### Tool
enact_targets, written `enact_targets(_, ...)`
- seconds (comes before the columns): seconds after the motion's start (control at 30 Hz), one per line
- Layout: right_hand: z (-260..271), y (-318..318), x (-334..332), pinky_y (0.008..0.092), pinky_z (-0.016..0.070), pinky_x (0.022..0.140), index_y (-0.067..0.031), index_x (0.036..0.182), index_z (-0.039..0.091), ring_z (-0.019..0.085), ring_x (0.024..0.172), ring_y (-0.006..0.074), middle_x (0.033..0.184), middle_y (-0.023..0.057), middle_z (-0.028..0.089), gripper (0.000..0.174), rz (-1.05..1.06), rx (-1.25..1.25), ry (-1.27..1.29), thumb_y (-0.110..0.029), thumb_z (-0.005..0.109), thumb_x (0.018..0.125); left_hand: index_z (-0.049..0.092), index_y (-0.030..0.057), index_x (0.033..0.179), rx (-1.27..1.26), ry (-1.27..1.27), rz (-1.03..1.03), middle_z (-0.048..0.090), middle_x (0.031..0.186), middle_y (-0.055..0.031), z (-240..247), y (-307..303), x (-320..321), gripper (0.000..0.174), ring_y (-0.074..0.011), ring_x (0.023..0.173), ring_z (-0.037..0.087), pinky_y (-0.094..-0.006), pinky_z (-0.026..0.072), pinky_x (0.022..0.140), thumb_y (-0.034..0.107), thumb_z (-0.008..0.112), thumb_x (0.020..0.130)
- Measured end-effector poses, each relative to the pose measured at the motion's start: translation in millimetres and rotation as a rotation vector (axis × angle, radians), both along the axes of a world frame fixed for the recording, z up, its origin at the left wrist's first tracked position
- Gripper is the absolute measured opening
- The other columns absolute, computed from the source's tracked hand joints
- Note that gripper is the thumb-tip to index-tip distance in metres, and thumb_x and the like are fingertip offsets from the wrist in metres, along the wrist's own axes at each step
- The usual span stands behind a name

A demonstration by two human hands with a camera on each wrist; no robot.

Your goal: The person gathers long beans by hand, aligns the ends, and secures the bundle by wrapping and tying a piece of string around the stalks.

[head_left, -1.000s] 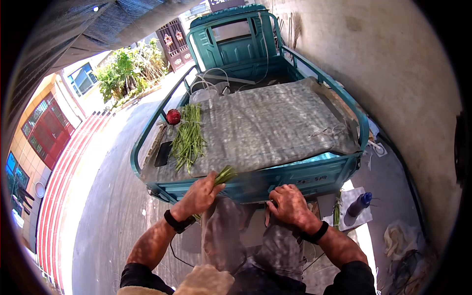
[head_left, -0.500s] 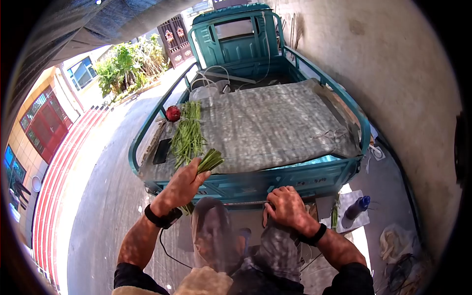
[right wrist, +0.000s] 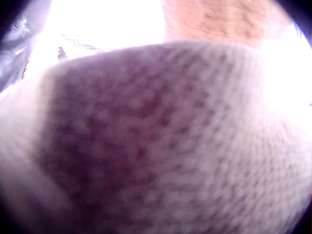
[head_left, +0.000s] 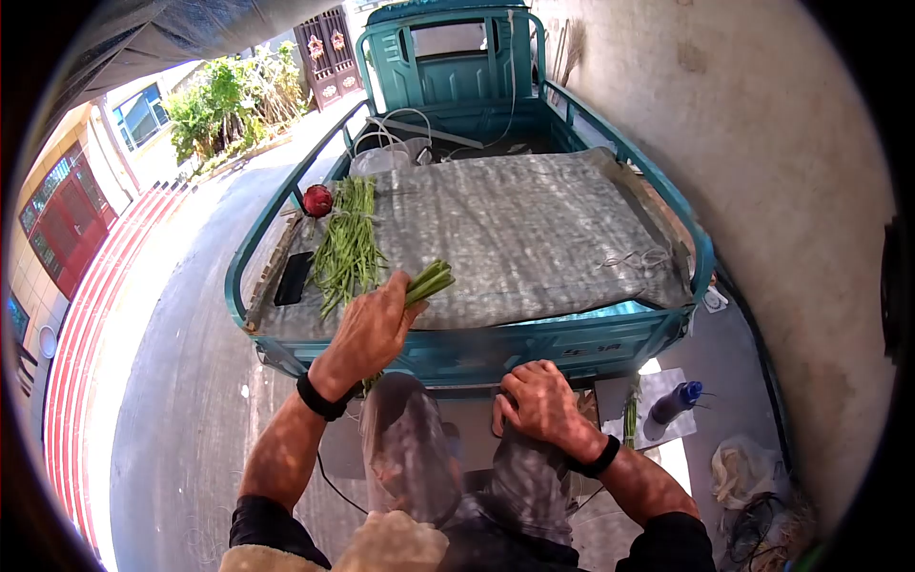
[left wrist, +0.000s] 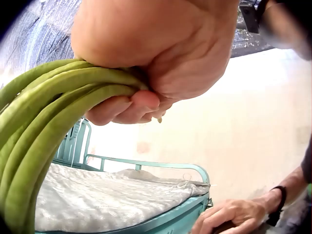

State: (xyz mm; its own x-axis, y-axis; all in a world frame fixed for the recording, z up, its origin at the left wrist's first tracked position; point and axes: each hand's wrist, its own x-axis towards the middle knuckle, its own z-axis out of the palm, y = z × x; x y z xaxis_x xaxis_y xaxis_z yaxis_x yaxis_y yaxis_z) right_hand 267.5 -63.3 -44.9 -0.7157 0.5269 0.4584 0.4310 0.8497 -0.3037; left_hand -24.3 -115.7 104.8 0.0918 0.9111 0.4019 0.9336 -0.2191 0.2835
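Note:
In the head view my left hand (head_left: 367,329) grips a small bunch of long green beans (head_left: 431,281) at the rear edge of the cargo bed. Their ends poke out past the thumb side, and more of their length hangs below the hand. The left wrist view shows several bean pods (left wrist: 58,102) bending out of the curled fingers. A larger pile of long beans (head_left: 348,243) lies on the grey cloth (head_left: 515,229), just beyond this hand. My right hand (head_left: 540,400) rests on the right knee, fingers draped over it and holding nothing. Trouser fabric (right wrist: 161,141) fills most of the right wrist view.
A red ball-like thing (head_left: 317,200) and a black phone (head_left: 293,278) lie left of the pile. The green three-wheeler's tailgate (head_left: 477,353) stands before my knees. At right, a dark bottle (head_left: 674,405) and more beans (head_left: 630,419) stand near the wall.
My left hand, holding the bunch, has first drawn left, then moved forward and up over the bed's rear edge. The right hand has stayed on the knee. The head view has shifted slightly.

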Motion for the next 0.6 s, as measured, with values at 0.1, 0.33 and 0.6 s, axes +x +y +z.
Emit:
enact_targets(0.1,6,-1,0,0.0458,0.0495,0.099,-0.0058,0.097,0.073,0.069,0.104,0.0308,0.099,0.012,0.072,0.018,0.0,-0.004,-0.025,-0.02,0.077,0.087,0.051,-0.003,0.127,0.202,0.05,0.106,0.069,0.096,-0.029,1,27,-10,0.033,-0.0513,0.089,0.067,-0.0585,0.0494,0.075,0.016,0.066,0.104)
enact_targets(0.33,11,-2,-1,0.0456,0.0492,0.1,-0.0062,0.096,0.073,0.069,0.104,0.0301,0.1,0.0118,0.072,0.016,0.002,0.001,-0.023,-0.02,0.076,0.088,0.053,0.0,0.113,0.608,-0.123,0.24,0.069,0.095,-0.0292,42,64,-8,0.02,-0.0519,0.084,0.067,-0.0545,0.0512,0.066,0.014,0.065,0.105)
enact_targets(0.6,19,-6,-16,0.0461,0.0494,0.102,-0.0073,0.099,0.072,0.069,0.1,0.0315,0.099,0.0121,0.071,0.021,-0.012,-0.032,-0.167,-0.026,0.073,0.089,0.054,0.008,0.1,-0.164,-1.403,-0.366,0.048,0.079,0.0043,42,54,20,0.035,-0.0034,0.057,0.04,-0.022,0.0358,0.053,0.041,0.058,0.113)
